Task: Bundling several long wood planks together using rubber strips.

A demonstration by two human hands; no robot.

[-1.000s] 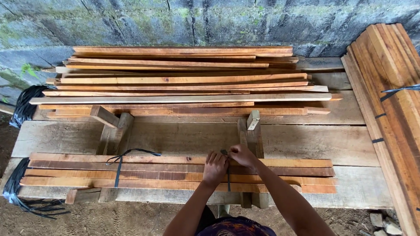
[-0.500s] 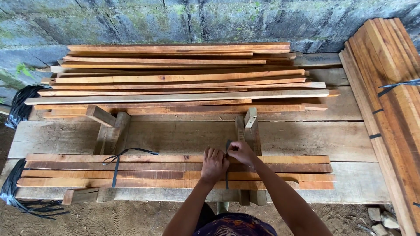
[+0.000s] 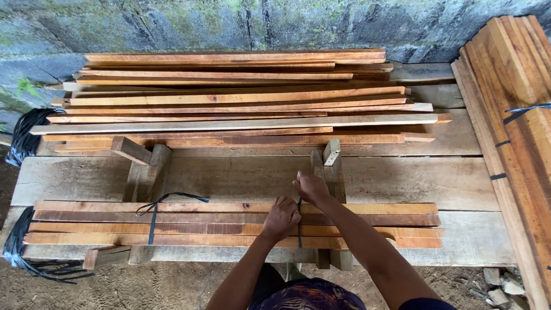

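Note:
A flat bundle of reddish wood slats (image 3: 367, 221) lies across the near part of a plank workbench (image 3: 241, 178). My left hand (image 3: 281, 217) and my right hand (image 3: 311, 187) both grip a black strap (image 3: 299, 227) that runs around the bundle near its middle. The right hand pulls the strap's upper end by the bundle's far edge. The left hand pinches it on top of the slats. A second black strap (image 3: 153, 215) is tied around the bundle's left part, with loose ends lying on the bench.
A loose pile of long slats (image 3: 229, 97) covers the far half of the bench. Wooden jig blocks (image 3: 143, 166) and an upright post (image 3: 331, 158) stand between pile and bundle. Strapped bundles (image 3: 516, 132) lean at right. Black strap coils (image 3: 26, 135) hang at left.
My right hand has drawn the strap end slightly away from me, and the left hand has settled on the strap on top of the slats. The bundle has stayed in place.

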